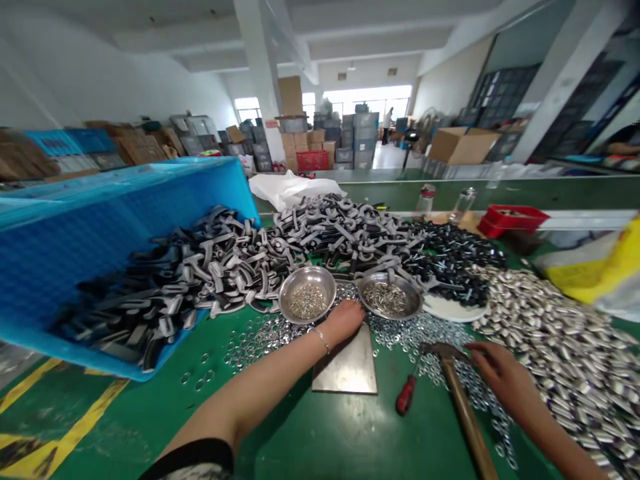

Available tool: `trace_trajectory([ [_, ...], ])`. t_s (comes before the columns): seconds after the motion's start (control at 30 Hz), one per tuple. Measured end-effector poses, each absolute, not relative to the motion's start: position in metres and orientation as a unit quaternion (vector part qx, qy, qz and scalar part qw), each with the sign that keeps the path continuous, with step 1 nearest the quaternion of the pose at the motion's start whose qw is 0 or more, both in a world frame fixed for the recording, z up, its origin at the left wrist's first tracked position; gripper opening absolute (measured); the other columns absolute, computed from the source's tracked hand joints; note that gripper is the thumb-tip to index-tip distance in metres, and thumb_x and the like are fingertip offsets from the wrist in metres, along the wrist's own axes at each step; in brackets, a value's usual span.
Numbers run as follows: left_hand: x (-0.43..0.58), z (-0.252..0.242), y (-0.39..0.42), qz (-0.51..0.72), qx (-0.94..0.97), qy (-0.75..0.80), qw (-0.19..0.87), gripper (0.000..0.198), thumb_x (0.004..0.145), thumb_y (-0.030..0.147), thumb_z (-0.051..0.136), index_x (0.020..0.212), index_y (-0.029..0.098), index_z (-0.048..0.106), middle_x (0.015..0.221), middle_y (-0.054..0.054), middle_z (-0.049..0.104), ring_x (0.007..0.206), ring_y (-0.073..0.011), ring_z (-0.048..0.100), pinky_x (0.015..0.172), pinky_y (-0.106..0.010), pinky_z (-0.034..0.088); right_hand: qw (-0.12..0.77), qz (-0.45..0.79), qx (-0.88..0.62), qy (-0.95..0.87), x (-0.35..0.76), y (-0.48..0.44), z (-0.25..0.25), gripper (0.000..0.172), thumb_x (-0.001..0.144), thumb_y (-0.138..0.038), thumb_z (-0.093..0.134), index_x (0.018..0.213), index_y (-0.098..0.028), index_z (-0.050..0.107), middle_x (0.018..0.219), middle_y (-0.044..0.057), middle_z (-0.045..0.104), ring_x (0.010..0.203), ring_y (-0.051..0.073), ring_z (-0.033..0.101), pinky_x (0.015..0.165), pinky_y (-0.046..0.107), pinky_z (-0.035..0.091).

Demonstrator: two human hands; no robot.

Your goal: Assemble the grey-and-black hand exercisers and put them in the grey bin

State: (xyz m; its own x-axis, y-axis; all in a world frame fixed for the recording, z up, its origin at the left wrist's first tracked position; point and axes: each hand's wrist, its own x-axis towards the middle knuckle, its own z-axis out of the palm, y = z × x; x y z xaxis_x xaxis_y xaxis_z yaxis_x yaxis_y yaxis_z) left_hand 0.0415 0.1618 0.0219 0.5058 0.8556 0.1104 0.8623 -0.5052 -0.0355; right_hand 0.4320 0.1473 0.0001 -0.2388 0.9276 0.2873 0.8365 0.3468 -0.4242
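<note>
My left hand (345,320) reaches to the far end of a flat metal plate (346,370), between two steel bowls. Its fingers curl down together; what they hold, if anything, is hidden. The left bowl (285,303) contains small pale metal parts, the right bowl (415,303) small pin-like metal pieces. My right hand (500,373) hovers beside the head of a hammer (463,407), fingers stretched out and apart, over scattered metal rings (480,393). A red-handled screwdriver (406,395) lies between the plate and the hammer.
A blue crate (125,200) tipped on the left spills grey-and-black handle-like parts (240,263) across the green table. Black parts (455,260) and a heap of silvery cylindrical pieces (560,340) lie on the right. Behind them are a red bin (513,219) and a bottle (463,203).
</note>
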Motion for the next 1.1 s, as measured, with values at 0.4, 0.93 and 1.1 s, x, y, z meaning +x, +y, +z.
trace_trajectory([
  [0.4, 0.042, 0.018, 0.165, -0.015, -0.804, -0.592, 0.057, 0.019, 0.092, 0.006, 0.048, 0.096, 0.007, 0.066, 0.096, -0.018, 0.066, 0.096, -0.0285, 0.062, 0.087, -0.042, 0.045, 0.121, -0.016, -0.617, -0.777, 0.492, 0.223, -0.015, 0.029, 0.086, -0.04, 0.046, 0.089, -0.017, 0.063, 0.087, 0.015, 0.062, 0.083, 0.031, 0.06, 0.078, 0.042, 0.047],
  [0.93, 0.02, 0.038, 0.092, -0.399, -0.604, -0.579, -0.375, 0.025, 0.089, 0.023, 0.06, 0.112, 0.017, 0.065, 0.101, -0.007, 0.069, 0.089, -0.0176, 0.066, 0.082, -0.031, 0.054, 0.232, 0.412, -0.516, -0.715, 0.346, 0.141, 0.058, 0.035, 0.086, -0.054, 0.061, 0.106, -0.026, 0.066, 0.105, 0.006, 0.072, 0.089, 0.026, 0.067, 0.08, 0.037, 0.05],
  [1.1, 0.019, 0.034, 0.046, -0.476, -0.358, -0.506, -0.624, 0.036, 0.075, 0.038, 0.077, 0.096, 0.013, 0.064, 0.084, -0.009, 0.071, 0.07, -0.0185, 0.068, 0.068, -0.033, 0.055, 0.216, 0.716, -0.341, -0.57, 0.231, 0.091, 0.056, 0.027, 0.088, -0.047, 0.067, 0.094, -0.022, 0.062, 0.068, -0.002, 0.062, 0.054, 0.012, 0.052, 0.052, 0.025, 0.039],
])
